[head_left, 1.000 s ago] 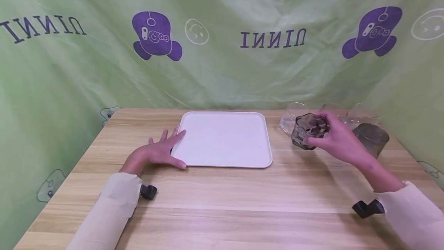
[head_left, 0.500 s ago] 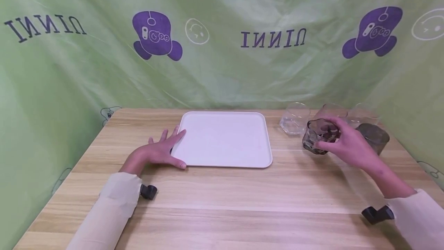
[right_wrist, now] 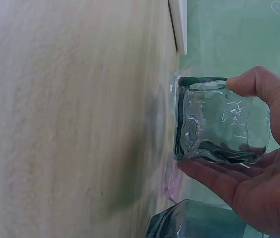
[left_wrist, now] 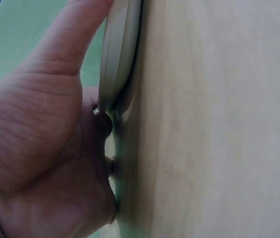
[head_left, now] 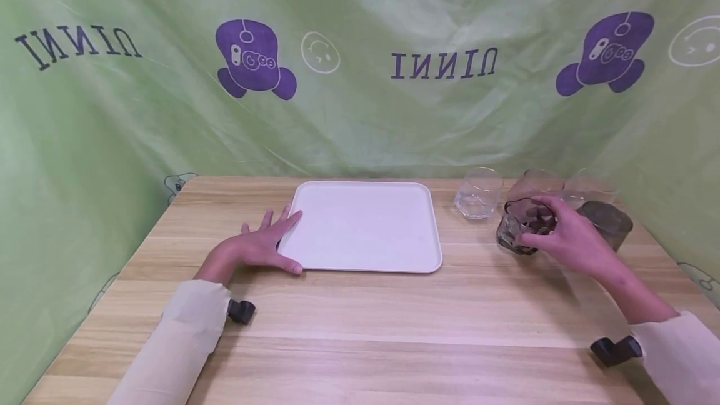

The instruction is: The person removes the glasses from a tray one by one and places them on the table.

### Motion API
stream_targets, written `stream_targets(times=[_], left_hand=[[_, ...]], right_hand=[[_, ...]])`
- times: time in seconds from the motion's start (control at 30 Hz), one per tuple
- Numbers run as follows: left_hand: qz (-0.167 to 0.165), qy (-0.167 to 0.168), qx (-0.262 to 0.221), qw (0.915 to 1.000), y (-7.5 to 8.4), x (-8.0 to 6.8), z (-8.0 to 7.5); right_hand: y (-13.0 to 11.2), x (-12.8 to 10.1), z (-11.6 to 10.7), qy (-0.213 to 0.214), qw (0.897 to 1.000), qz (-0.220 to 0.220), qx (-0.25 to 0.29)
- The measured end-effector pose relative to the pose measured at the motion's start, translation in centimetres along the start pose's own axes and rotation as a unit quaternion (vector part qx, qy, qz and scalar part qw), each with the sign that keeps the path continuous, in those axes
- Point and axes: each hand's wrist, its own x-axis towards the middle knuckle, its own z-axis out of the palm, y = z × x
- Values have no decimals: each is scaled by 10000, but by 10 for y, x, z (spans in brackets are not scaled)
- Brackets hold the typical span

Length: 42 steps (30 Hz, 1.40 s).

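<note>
My right hand (head_left: pixel 579 236) grips a smoky grey drinking glass (head_left: pixel 510 227) with wavy sides, its thumb on the near side and fingers on the far side. Seen from the right wrist, the glass (right_wrist: pixel 214 121) is upright, its base close over the wooden table. At the left side of a white rectangular tray (head_left: pixel 362 227) rests my left hand (head_left: pixel 261 245). Its fingers are spread, with the thumb at the tray's near left corner and the index finger over the rim. The left wrist view shows the palm beside the tray edge (left_wrist: pixel 120 54).
Behind and beside the held glass stand a clear glass (head_left: pixel 477 199), a pinkish glass (head_left: pixel 537 181), another clear glass (head_left: pixel 589 183) and a dark glass (head_left: pixel 613 224). My right hand partly hides some. A green printed curtain (head_left: pixel 360 111) hangs behind the wooden table (head_left: pixel 394 330).
My right hand has moved right and slightly nearer with the smoky glass, away from the tray and the left clear glass. The left hand and tray have stayed in place.
</note>
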Motion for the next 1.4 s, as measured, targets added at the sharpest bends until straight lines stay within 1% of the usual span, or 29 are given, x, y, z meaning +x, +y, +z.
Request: stream_targets(times=[0.27,0.57,0.73,1.0,1.4], left_hand=[[-9,48,46,10000,-2,-1,0],[12,30,9,10000,-2,-1,0],[16,31,10,10000,-3,0,0],[14,58,40,10000,-6,-1,-1],[74,84,27,9999,-4,0,-1]], right_hand=[[5,-2,2,-190,9997,99,113],[5,-5,6,-162,9997,152,-52],[6,-4,7,-180,9998,126,-16],[6,-3,8,-435,9988,139,155],[7,-4,7,-449,9987,-28,218]])
